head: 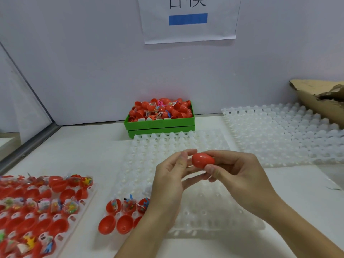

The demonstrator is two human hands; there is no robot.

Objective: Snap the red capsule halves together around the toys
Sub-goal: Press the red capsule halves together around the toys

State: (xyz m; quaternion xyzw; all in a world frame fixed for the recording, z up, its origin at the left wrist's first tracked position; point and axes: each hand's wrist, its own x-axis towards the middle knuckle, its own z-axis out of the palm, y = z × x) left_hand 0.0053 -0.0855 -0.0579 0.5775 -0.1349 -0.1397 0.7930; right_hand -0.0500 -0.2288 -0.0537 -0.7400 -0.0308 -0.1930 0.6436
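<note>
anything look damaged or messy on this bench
Yes: the cardboard box at the far right is torn open, its flap ragged, and it rests on the white tray. The green bin is heaped above its rim. The trays look orderly.

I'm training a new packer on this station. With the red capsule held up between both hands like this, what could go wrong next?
1. The red capsule is held only by the fingertips of the right hand and left hand; it may slip and roll off the white tray.
2. The left forearm hangs just over the open toy-filled halves; lowering it might tip them.
</note>
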